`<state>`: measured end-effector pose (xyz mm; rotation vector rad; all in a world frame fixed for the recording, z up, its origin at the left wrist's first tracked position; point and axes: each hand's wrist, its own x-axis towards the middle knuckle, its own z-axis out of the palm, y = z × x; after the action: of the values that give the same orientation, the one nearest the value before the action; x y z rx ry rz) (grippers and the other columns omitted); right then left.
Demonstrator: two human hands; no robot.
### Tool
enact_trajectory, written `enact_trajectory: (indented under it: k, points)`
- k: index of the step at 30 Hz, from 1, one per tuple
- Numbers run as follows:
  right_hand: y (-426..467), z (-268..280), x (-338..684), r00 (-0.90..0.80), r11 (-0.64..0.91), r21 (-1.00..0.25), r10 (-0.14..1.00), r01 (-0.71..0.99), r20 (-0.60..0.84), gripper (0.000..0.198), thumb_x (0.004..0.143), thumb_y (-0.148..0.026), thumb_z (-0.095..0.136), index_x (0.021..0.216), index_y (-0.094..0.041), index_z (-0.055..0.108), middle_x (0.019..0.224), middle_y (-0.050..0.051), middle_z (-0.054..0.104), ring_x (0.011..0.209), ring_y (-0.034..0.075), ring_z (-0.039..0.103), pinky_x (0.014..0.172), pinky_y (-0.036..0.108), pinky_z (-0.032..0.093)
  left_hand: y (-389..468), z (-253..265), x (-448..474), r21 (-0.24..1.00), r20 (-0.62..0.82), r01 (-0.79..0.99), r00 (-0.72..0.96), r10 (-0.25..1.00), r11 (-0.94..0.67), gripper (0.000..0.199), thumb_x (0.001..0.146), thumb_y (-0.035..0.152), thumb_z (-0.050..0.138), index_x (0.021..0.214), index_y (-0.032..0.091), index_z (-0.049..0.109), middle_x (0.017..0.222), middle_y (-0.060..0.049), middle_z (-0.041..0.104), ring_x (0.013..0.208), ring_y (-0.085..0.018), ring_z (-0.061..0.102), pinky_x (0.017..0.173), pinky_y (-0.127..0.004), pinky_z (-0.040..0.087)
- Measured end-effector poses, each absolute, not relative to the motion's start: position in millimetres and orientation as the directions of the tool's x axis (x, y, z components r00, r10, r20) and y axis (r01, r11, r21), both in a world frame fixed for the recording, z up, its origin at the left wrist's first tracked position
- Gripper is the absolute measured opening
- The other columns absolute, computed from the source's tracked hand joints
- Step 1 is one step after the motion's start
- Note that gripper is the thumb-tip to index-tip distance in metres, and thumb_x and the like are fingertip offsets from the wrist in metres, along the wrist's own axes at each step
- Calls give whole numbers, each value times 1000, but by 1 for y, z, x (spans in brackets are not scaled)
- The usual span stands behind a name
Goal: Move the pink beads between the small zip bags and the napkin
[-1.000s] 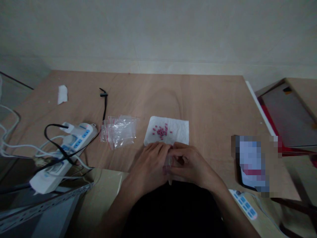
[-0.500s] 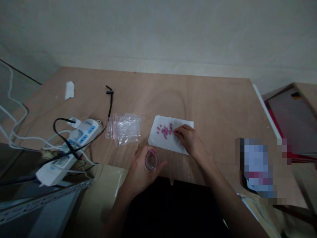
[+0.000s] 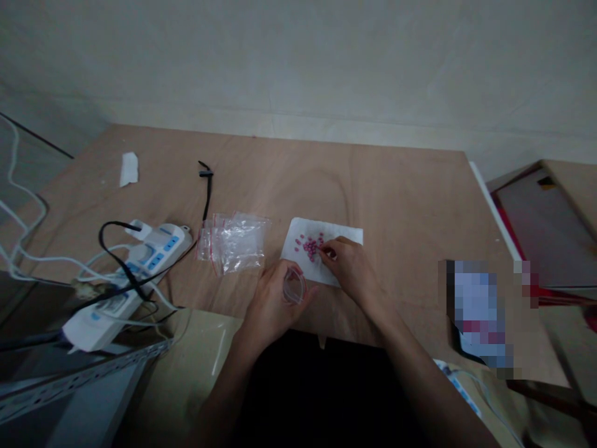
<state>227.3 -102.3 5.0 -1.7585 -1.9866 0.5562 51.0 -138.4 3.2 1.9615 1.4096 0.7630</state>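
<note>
My left hand is curled around a small clear zip bag, whose round mouth gapes upward. On the white sheet lies a loose cluster of small pink bead-like pieces. At the right side of that cluster, my right hand has thumb and forefinger drawn together in a pinch. Whatever the fingertips hold, if anything, is too small to make out. Left of the sheet, several clear zip bags with red edges lie overlapping.
A white power strip with plugs and tangled cables lies at the left edge. Behind the bags is a black strap. A white scrap rests at the back left. On the right sits a blurred-out phone-like object.
My left hand has moved up and right with the bag, closer to the sheet. My right hand's fingertips have shifted slightly left, to the edge of the pink pieces.
</note>
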Motion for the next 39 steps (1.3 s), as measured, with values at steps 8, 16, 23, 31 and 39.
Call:
enact_trajectory:
  k: [8, 16, 23, 31, 39]
  points:
    - [-135, 56, 217, -372, 307, -766, 923, 565, 96, 14, 83, -14, 64, 86, -23, 75, 88, 4, 75, 80, 18, 68, 71, 29, 52, -134, -1, 74, 831, 183, 478, 249, 951, -285, 32, 70, 15, 64, 96, 22, 48, 92, -3, 64, 87, -21, 64, 74, -33, 51]
    - [-100, -5, 239, 10, 64, -661, 994, 748, 107, 11, 82, -23, 66, 86, -18, 74, 83, 7, 73, 59, 14, 61, 60, 28, 49, -134, -7, 67, 809, 213, 528, 144, 966, -257, 21, 80, 31, 67, 86, 22, 49, 78, 1, 59, 74, -16, 60, 71, -31, 49]
    - [-90, -30, 228, 14, 39, -583, 996, 811, 85, 14, 85, -22, 60, 80, -17, 72, 84, 10, 69, 71, 18, 63, 66, 31, 49, -138, -11, 65, 792, 197, 551, 177, 964, -263, 21, 79, 28, 68, 87, 22, 50, 79, 0, 60, 74, -16, 60, 72, -31, 50]
    - [-121, 26, 226, -86, 164, -753, 986, 637, 142, 9, 83, -25, 64, 83, -20, 72, 74, 3, 64, 62, 14, 56, 59, 27, 47, -133, -7, 72, 813, 189, 518, 197, 962, -266, 23, 78, 27, 65, 92, 23, 48, 85, -2, 61, 81, -19, 62, 75, -33, 51]
    - [-143, 47, 232, -356, 269, -769, 933, 580, 58, 17, 85, -38, 67, 81, -23, 75, 109, 9, 58, 97, 21, 59, 78, 33, 51, -135, -7, 76, 888, 166, 390, 218, 962, -242, 49, 67, 32, 73, 100, 23, 37, 90, -1, 53, 77, -18, 57, 67, -30, 47]
